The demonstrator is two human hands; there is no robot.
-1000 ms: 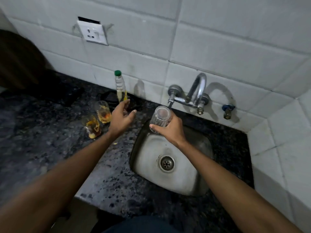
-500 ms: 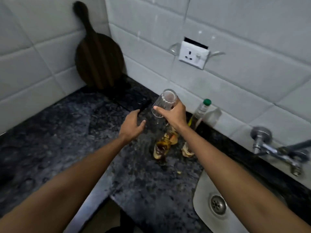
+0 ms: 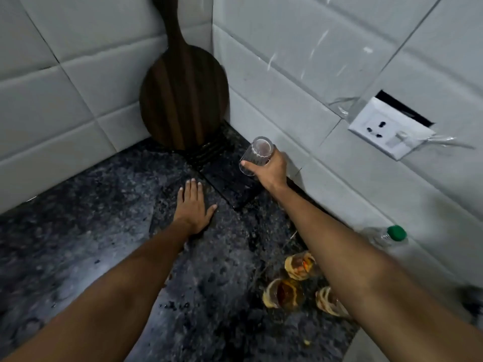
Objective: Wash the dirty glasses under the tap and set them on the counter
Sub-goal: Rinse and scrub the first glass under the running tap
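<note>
My right hand (image 3: 270, 171) grips a clear ribbed glass (image 3: 257, 154), tilted with its mouth up and away, above a dark mat (image 3: 230, 182) near the back wall. My left hand (image 3: 193, 207) rests flat on the dark speckled counter (image 3: 104, 231), fingers spread, holding nothing. Three dirty glasses with orange-brown residue stand under my right forearm: one (image 3: 298, 265) nearest the wall, one (image 3: 283, 293) in front, one (image 3: 329, 301) partly hidden by the arm.
A round dark wooden board (image 3: 184, 97) leans in the tiled corner. A clear bottle with a green cap (image 3: 389, 235) stands by the wall on the right. A white socket (image 3: 389, 129) is on the wall. The sink and tap are out of view.
The view has swung left from the sink to the counter corner. My right hand carried the clear glass from the tap over to the mat. My left hand dropped flat onto the counter.
</note>
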